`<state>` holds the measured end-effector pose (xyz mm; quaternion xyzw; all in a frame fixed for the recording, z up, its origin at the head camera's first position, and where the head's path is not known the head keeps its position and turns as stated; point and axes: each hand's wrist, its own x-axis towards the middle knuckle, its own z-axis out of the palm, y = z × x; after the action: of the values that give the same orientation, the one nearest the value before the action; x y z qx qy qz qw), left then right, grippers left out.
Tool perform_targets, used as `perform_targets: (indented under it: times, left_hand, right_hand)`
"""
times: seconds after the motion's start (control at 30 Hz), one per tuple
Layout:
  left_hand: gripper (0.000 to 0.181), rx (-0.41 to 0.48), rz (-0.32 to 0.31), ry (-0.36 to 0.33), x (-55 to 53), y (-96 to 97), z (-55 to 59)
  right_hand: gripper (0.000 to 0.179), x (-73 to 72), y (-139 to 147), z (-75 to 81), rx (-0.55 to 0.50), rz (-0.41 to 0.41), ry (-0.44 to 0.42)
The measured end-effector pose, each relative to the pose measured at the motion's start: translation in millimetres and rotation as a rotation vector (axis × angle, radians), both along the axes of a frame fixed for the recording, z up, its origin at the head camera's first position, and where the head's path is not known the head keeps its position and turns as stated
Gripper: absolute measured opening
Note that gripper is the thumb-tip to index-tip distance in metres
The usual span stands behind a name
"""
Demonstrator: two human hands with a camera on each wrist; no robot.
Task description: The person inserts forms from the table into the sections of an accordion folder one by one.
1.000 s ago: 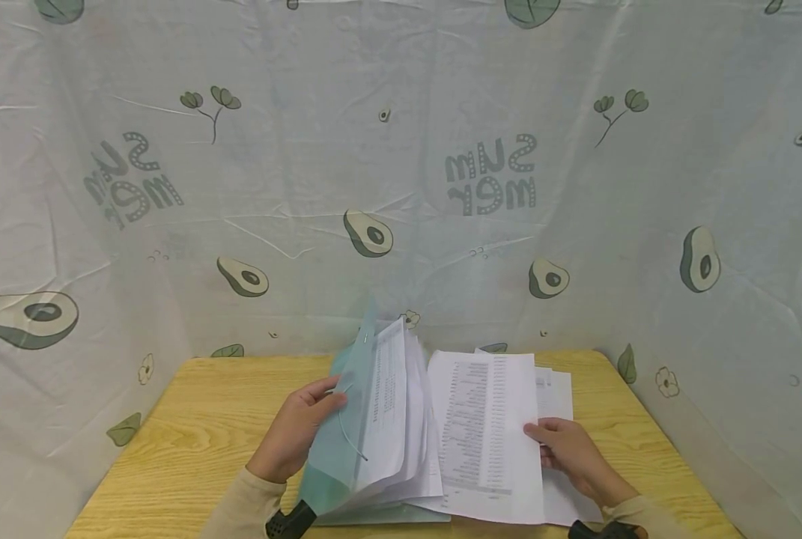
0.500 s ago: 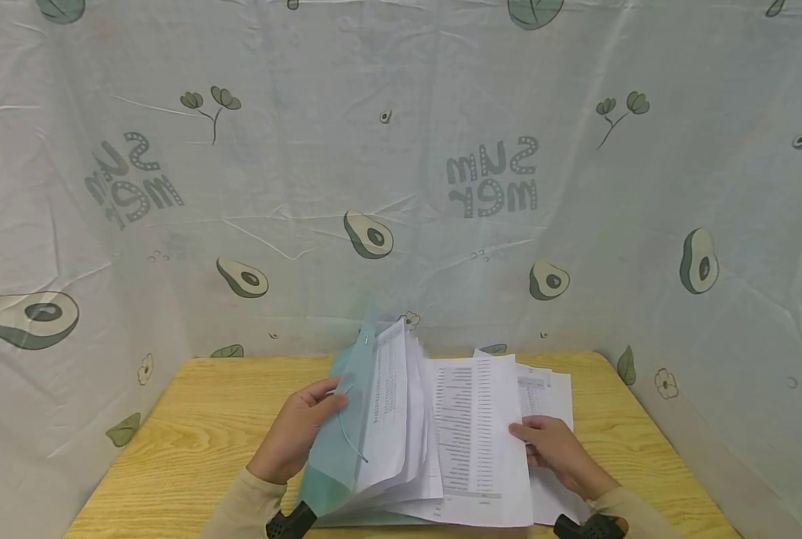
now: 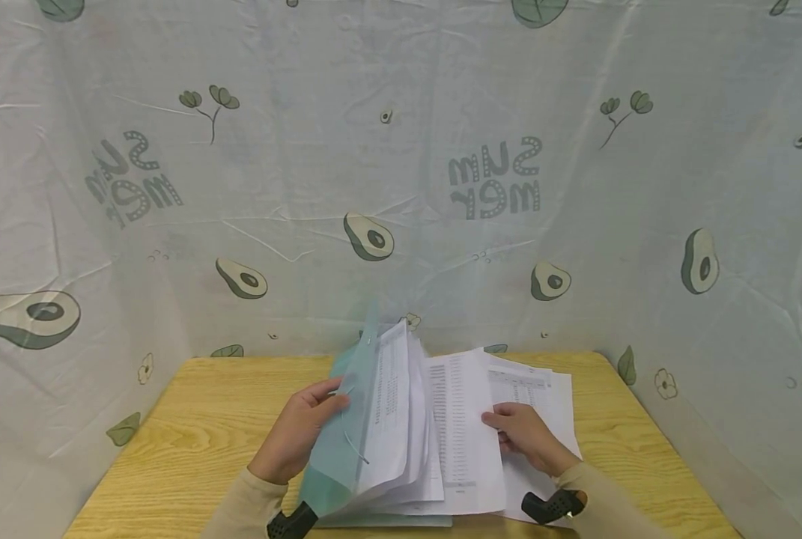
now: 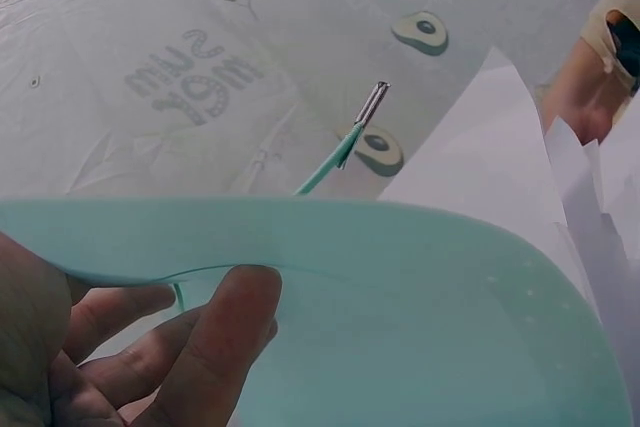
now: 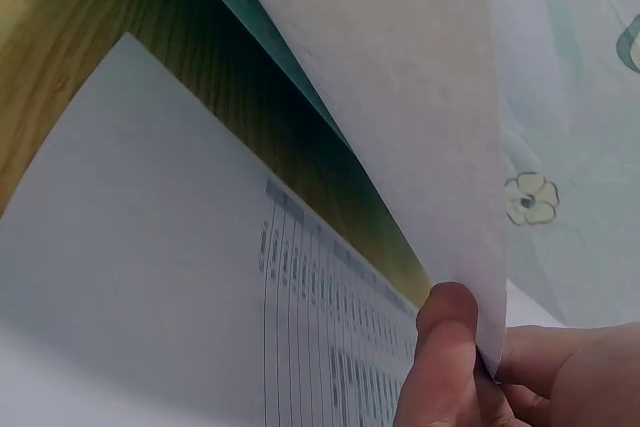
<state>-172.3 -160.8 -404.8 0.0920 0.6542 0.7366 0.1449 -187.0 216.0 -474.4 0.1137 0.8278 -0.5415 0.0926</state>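
My left hand pinches the raised cover of a translucent teal folder, which stands open at the middle of the table. A thin green cord with a metal tip pokes past the cover in the left wrist view. Inside the folder, a fanned stack of printed papers leans upright. At its right, my right hand pinches the edge of a printed sheet, lifted at a tilt in the right wrist view. Whether it holds one sheet or more, I cannot tell. Other printed sheets lie flat beneath that hand.
Under everything is a yellow wood-grain table. A pale curtain printed with avocados and leaves hangs behind it and along both sides.
My right hand has moved left with the printed sheet, drawing it toward the folder and uncovering more of the sheets at the right. The left hand stays on the folder cover.
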Motion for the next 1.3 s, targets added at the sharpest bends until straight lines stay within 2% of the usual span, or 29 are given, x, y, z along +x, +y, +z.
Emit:
perform_targets:
  times: [0.47, 0.8, 0.97, 1.1, 1.3]
  left_hand:
    - [0.050, 0.008, -0.012, -0.013, 0.3, -0.4, 0.2]
    - [0.050, 0.014, -0.013, -0.018, -0.3, 0.5, -0.1]
    - [0.050, 0.019, -0.015, -0.014, -1.0, 0.4, -0.9]
    - [0.050, 0.014, -0.012, -0.013, -1.3, -0.2, -1.4]
    - [0.050, 0.009, -0.001, -0.013, -1.8, -0.5, -1.8]
  right_hand:
    - [0.024, -18.4, -36.9, -11.2, -0.040, 0.073, 0.013]
    - [0.031, -24.2, -46.9, -16.6, -0.073, 0.096, 0.010]
    - [0.038, -20.1, -39.9, -16.4, -0.071, 0.090, -0.002]
    - [0.030, -13.7, -30.3, -15.4, -0.080, 0.086, -0.011]
    - [0.027, -6.6, -22.6, -16.4, -0.117, 0.138, -0.014]
